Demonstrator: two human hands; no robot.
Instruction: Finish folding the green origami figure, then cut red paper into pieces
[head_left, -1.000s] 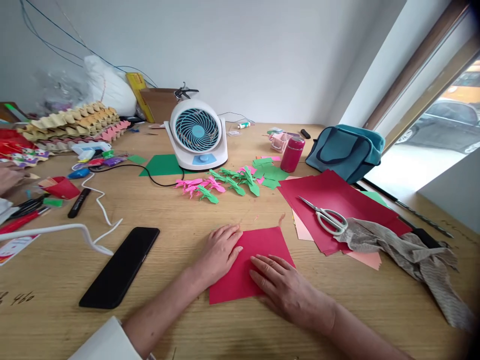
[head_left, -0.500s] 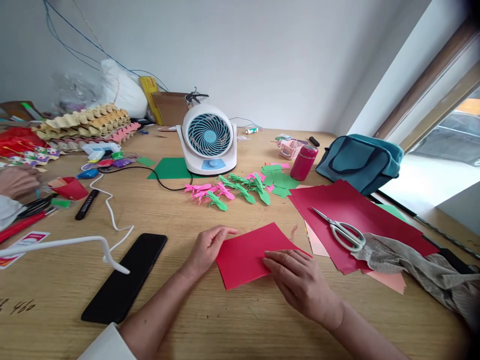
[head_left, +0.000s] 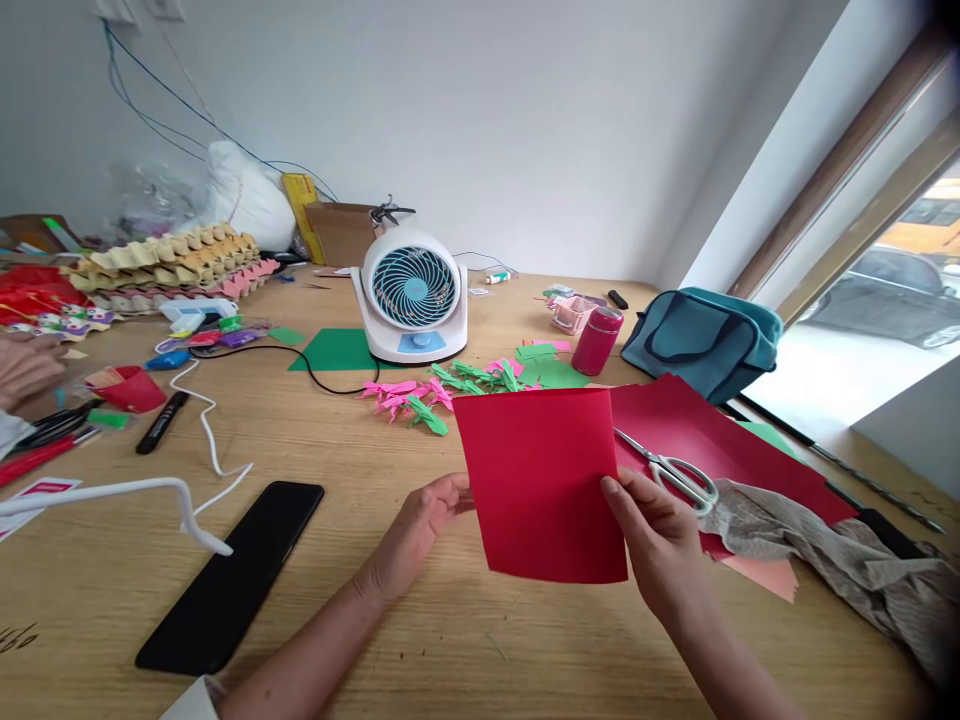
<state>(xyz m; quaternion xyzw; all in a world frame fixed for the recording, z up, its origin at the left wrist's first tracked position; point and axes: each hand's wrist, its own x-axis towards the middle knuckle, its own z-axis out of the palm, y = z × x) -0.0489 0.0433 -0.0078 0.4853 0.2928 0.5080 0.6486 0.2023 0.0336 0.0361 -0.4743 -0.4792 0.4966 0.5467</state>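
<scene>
A sheet of red paper (head_left: 544, 490) stands raised off the table, its flat face toward me. My right hand (head_left: 660, 540) pinches its right edge, thumb in front and fingers behind. At the left edge is my left hand (head_left: 424, 525), fingers stretched out and their tips partly hidden behind the sheet; I cannot tell whether they touch it. Beyond the paper lie several green paper cut-outs (head_left: 427, 416) and pink paper cut-outs (head_left: 394, 397). Scissors (head_left: 682, 480) rest on a stack of larger red sheets (head_left: 765, 460) to the right.
A white fan (head_left: 416, 290) stands at the back. A black phone (head_left: 232, 580) lies left of my left arm, with a white cable holder (head_left: 150, 487) over it. On the right are a red bottle (head_left: 598, 340), a teal bag (head_left: 705, 340) and a grey cloth (head_left: 795, 525). Another person's hand (head_left: 30, 370) is far left.
The red paper has been lifted and turned upright from its low, tilted position. My right hand has moved to its right edge, thumb now in front. My left hand's fingers have opened slightly.
</scene>
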